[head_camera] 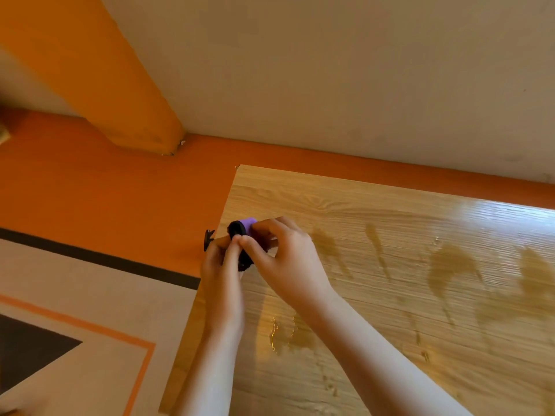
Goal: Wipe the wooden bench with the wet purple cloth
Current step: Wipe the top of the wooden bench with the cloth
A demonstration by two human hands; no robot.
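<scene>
At the left edge of the pale, grain-patterned wooden bench (390,310), a small bunched purple cloth with a black part (248,226) is held between both hands. It is pinched from the left by the curled fingers of the left hand (220,265) and gripped from the right by the right hand (288,259), whose fingers are wrapped round it. Darker wet streaks (447,265) are seen on the wood right of the hands.
</scene>
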